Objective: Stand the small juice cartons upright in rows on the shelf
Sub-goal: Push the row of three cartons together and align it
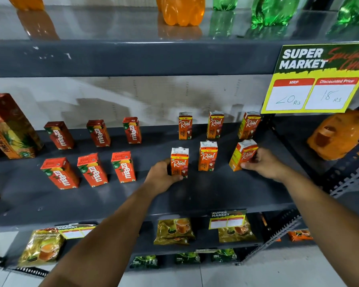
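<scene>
Small orange Real juice cartons stand in two rows on the dark grey shelf (195,195). The back row holds three upright cartons (215,125). In the front row my left hand (160,177) grips the left carton (179,162), which stands upright. The middle front carton (207,156) stands free. My right hand (263,162) holds the right front carton (244,155), which leans to the left. To the left, red Maaza cartons (123,166) stand in two rows of three.
A tall pineapple juice carton (10,129) stands at the far left. A yellow price sign (315,79) hangs from the upper shelf at the right. Orange and green bottles (182,11) stand above. Tea packets (174,230) lie on the lower shelf.
</scene>
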The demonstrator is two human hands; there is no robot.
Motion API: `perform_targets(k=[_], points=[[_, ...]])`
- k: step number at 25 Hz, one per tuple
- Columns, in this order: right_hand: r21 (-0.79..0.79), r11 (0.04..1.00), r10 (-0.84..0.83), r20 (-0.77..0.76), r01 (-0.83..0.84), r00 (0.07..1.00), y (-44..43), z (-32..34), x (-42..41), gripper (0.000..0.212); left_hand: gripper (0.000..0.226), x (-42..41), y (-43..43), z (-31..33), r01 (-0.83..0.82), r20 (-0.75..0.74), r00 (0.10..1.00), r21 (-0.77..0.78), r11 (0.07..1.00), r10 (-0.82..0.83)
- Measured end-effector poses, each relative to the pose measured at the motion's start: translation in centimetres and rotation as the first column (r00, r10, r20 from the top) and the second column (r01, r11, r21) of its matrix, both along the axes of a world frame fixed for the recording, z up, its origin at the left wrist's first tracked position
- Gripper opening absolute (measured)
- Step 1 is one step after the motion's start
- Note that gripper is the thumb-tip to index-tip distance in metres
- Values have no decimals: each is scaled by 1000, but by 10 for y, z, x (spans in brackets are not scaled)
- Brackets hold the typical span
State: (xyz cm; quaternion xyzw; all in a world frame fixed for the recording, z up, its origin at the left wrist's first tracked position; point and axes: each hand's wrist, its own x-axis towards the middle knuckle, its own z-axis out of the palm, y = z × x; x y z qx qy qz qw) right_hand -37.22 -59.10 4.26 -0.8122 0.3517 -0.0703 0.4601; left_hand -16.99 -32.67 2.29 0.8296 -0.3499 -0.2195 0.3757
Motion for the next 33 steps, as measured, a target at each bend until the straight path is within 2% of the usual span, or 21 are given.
perform_targets(k=[5,11,14,17,22,27,30,33], points=[[-79,995,50,-106,-59,993,9,-1,24,53,46,-7,-26,0,-11,-79,997,-18,1000,9],[-36,982,178,-117,-183,977,20,-7,47,60,45,-9,-39,-3,-38,-97,995,-52,998,33],[-25,987,152,-182,-160,971,18,-15,52,69,47,-7,-42,0,-21,-141,990,-42,999,15],[-132,979,119,-256,-157,959,20,-23,59,90,57,-3,-51,-3,-41,-173,984,-17,999,38],[-105,993,38,-186,-59,982,26,-26,66,104,78,0,-60,-18,-101,-129,986,44,994,106],[-87,996,4,-165,-19,986,28,-30,66,101,59,1,-62,-22,-61,-124,990,32,998,65],[-59,998,28,-92,-34,995,32,-26,58,102,48,-5,-58,-16,-46,-141,989,-1,999,45],[-28,997,66,-59,-68,996,27,-35,37,96,50,-25,-53,-7,-22,-169,985,-1,1000,21]])
